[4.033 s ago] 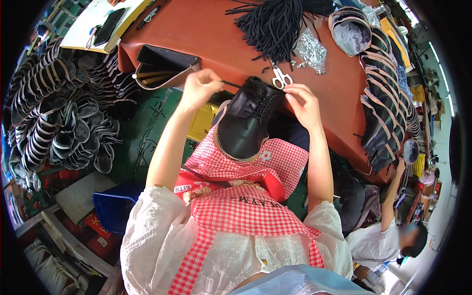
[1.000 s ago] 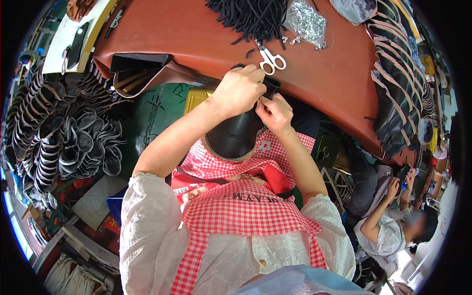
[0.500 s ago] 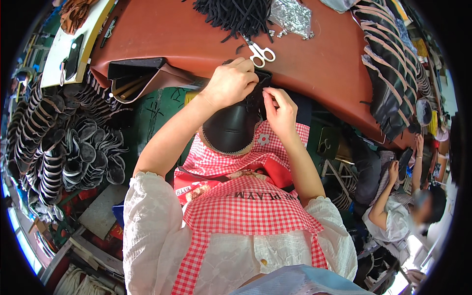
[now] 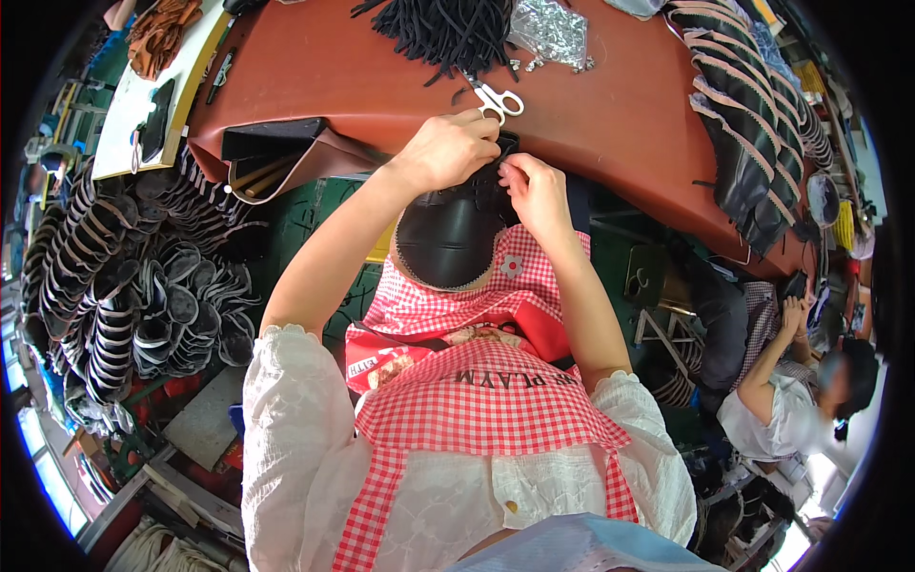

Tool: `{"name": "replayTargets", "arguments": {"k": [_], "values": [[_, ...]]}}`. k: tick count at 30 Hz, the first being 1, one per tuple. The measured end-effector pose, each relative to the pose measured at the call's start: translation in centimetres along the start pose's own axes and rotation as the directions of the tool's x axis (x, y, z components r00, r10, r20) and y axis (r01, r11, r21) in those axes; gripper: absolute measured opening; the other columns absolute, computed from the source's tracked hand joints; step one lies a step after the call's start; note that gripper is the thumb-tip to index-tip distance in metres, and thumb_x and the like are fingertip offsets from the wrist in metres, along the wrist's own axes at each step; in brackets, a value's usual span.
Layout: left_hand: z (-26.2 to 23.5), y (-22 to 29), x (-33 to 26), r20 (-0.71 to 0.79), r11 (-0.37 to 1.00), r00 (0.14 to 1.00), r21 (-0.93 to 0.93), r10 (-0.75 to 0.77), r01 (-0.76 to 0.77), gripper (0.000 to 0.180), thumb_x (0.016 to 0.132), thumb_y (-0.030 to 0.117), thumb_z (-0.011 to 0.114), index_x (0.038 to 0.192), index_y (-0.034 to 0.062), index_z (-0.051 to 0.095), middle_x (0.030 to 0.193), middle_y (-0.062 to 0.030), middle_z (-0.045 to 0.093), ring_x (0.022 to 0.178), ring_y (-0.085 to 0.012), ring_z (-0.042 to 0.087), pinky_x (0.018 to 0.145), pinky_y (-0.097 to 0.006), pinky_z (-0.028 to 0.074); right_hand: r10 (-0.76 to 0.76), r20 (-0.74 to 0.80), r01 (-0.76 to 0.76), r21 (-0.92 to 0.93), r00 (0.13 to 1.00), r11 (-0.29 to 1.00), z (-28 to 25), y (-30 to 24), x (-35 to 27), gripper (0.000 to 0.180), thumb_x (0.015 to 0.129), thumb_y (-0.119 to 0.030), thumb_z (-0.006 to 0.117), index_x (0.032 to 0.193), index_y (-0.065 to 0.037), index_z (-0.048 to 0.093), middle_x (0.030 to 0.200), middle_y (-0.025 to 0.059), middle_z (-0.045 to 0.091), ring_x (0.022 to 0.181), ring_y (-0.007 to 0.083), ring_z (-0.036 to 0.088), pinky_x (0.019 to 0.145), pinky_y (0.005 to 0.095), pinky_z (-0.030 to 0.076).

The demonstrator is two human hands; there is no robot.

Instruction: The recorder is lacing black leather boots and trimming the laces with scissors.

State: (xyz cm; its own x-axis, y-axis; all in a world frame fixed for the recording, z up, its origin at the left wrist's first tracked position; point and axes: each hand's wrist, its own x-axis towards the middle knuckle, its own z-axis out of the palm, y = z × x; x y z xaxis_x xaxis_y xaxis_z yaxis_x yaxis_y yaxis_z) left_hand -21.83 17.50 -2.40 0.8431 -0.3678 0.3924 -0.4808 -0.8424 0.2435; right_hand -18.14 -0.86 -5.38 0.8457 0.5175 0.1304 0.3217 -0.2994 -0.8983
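Note:
A black leather shoe upper [image 4: 446, 243] with a zigzag-cut pale edge rests over my lap, its rounded toe toward me. My left hand [image 4: 453, 153] is closed around its far end, near the lacing area. Close beside it, my right hand [image 4: 536, 195] pinches with thumb and fingers at the same dark spot; whatever thin thing lies between the fingertips is too small to make out. White-handled scissors [image 4: 500, 101] lie on the table just beyond my hands. Behind them is a heap of black laces [image 4: 443, 33].
The brown-covered table [image 4: 629, 124] has a bag of small metal parts [image 4: 551, 33] on it and stacked black uppers [image 4: 739, 143] at the right. An open pouch [image 4: 286, 157] hangs at its left edge. More uppers [image 4: 181, 286] pile up at left. A co-worker [image 4: 791, 400] sits at right.
My right hand has moved slightly left and up, closer to my left hand, its fingers more curled. The left hand keeps its hold on the upper. The co-worker's hands have come together.

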Motion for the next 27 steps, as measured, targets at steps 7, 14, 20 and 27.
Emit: {"name": "replayTargets", "arguments": {"k": [7,14,20,27], "values": [[-0.1,-0.1,0.0,-0.004,0.995,0.999,-0.085,-0.048,0.047,0.007,0.075,0.012,0.067,0.08,0.0081,0.066,0.085,-0.0006,0.055,0.085,-0.0198,0.057,0.068,-0.033,0.051,-0.294,-0.021,0.265,-0.369,0.956,0.891,0.6,-0.3,0.6,0.008,0.077,-0.005,0.063,0.075,0.0,0.057,0.07,0.0157,0.061,0.062,0.0346,0.062,0.057,0.0426,0.05],[-0.5,0.4,-0.1,0.033,0.987,0.99,-0.079,-0.137,0.14,0.009,0.077,0.013,0.066,0.084,0.0085,0.067,0.088,-0.0016,0.056,0.086,-0.0214,0.057,0.071,-0.035,0.05,-0.257,-0.143,0.194,-0.353,0.956,0.915,0.5,-0.2,0.3,0.011,0.07,-0.009,0.064,0.071,-0.003,0.056,0.069,0.0126,0.062,0.058,0.0324,0.062,0.054,0.0402,0.05],[-0.9,-0.5,0.7,0.141,0.987,0.986,-0.119,-0.087,0.104,0.01,0.078,0.013,0.066,0.087,0.0083,0.066,0.09,-0.0027,0.056,0.088,-0.0222,0.057,0.074,-0.036,0.049,-0.176,-0.151,0.165,-0.084,0.973,0.983,-0.2,0.4,-0.4,0.004,0.079,-0.002,0.064,0.082,0.0,0.061,0.074,0.0153,0.064,0.06,0.0305,0.064,0.056,0.0357,0.051],[-0.7,0.2,0.4,0.062,0.993,0.995,-0.08,-0.076,0.081,0.007,0.076,0.012,0.066,0.083,0.0085,0.066,0.084,-0.0031,0.056,0.083,-0.0221,0.058,0.069,-0.035,0.05,-0.189,-0.061,0.18,-0.125,0.98,0.976,0.5,0.2,-0.5,0.007,0.085,0.002,0.06,0.091,0.003,0.063,0.079,0.0156,0.066,0.067,0.0233,0.069,0.059,0.0307,0.054]]}}
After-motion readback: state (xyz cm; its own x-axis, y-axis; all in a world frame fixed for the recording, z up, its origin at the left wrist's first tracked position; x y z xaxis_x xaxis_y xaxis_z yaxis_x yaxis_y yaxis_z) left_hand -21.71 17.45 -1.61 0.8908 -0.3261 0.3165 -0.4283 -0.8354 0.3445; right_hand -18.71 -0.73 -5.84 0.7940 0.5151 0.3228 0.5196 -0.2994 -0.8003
